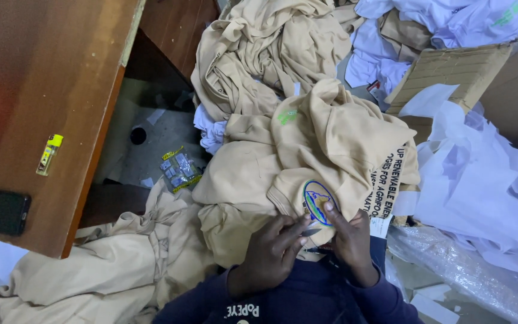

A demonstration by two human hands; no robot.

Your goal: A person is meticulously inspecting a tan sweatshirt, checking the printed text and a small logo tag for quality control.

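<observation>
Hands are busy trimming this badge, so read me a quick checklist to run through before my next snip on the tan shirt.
1. Left hand grips the small blade: ok.
2. Right hand pins the tan shirt beside the oval embroidered badge: ok.
3. Right fingertips apart from the blade: not ok, they sit close.
4. Badge fully in view: ok.
5. Loose threads left: cannot tell.

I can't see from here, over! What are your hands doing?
Left hand pinching a small tool against the tan shirt. Right hand pressing the oval embroidered patch. More tan shirts piled behind.
</observation>
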